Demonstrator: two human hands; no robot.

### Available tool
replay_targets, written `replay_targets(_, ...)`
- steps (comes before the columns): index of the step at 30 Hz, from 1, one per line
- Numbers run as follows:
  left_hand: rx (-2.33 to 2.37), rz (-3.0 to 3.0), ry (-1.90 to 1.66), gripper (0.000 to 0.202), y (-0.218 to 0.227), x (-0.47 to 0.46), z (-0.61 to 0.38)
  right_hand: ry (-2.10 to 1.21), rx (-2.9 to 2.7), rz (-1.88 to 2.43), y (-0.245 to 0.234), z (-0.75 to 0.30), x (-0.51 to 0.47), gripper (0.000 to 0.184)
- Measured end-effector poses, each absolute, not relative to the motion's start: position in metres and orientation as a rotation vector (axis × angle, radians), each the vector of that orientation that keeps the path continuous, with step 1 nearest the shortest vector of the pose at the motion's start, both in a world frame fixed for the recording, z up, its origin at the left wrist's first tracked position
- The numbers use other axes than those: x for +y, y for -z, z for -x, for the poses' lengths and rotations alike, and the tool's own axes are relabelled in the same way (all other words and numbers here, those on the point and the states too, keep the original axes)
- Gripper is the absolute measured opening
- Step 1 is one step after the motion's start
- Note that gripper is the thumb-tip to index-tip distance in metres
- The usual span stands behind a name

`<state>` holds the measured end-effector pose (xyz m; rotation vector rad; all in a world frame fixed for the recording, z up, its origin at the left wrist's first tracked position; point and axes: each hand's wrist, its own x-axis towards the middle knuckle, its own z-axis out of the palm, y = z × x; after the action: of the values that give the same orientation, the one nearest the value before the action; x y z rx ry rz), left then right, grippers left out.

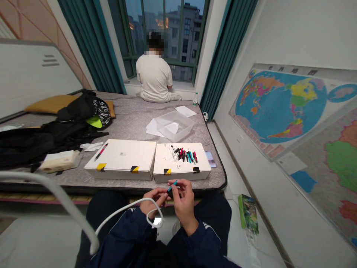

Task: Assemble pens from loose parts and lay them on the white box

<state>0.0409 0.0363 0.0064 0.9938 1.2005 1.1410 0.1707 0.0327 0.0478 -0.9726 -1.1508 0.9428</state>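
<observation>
My left hand (153, 203) and my right hand (184, 203) meet in front of my lap, both pinched on one small blue pen (172, 185). The blue tip sticks up between the fingers. Just beyond the hands lies a white box (181, 169) with a heap of pens and pen parts (182, 154) in black, red, blue and white on its lid. A larger white box (122, 160) to its left carries a single red and black pen (100, 152).
A clear plastic tub (174, 125) and loose white papers (185, 111) lie further back on the grey mattress (131, 119). Black bags and clothes (55, 134) fill the left side. Another person (154, 76) sits at the window, back turned. A world map (281, 106) hangs on the right wall. A white cable (125, 212) crosses my left arm.
</observation>
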Motion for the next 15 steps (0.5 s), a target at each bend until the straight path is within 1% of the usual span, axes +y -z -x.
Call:
replay_targets(5,1.171,-0.993,-1.098,0.04,0.0,0.04,-0.036,-0.931,-1.171,0.98,-0.048,-0.171,0.031,0.015)
replay_targets(12,1.016,-1.155,-1.066,0.03,-0.008,0.037,-0.042,-0.905,-1.144,0.954,-0.052,-0.176,0.032,0.014)
replay_targets(15,1.012,-1.226,-1.043,0.03,-0.005,0.037,-0.045,-0.902,-1.08,0.938,-0.056,-0.181,0.034,0.014)
